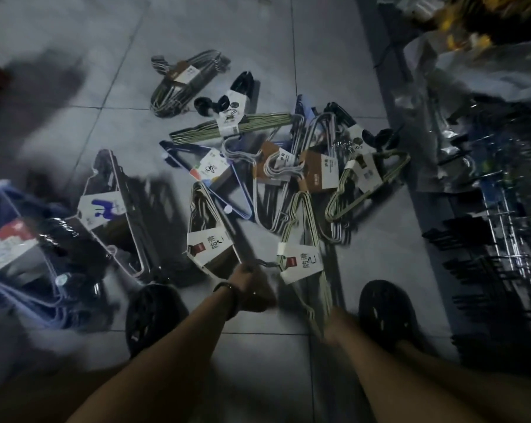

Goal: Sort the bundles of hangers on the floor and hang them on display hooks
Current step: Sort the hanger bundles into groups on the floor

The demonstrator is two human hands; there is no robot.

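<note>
Several bundles of wire hangers with paper labels lie in a heap on the tiled floor (233, 32). My left hand (253, 290), with a dark band on its wrist, grips the wire hooks between two bundles with white-and-red labels. One is a dark bundle (210, 248), the other a pale green bundle (301, 261). My right hand (334, 326) is blurred and holds the lower end of the pale green bundle. Other bundles include a grey one (185, 80), a green one (233, 126), a blue one (209, 172) and a white one (276, 169).
A wire display rack with hooks (502, 227) stands on the right, with plastic bags (472, 65) behind it. A blue hanger bundle (23, 254) and a dark one (105, 209) lie at the left. My black shoes (154, 319) (383, 315) flank my hands.
</note>
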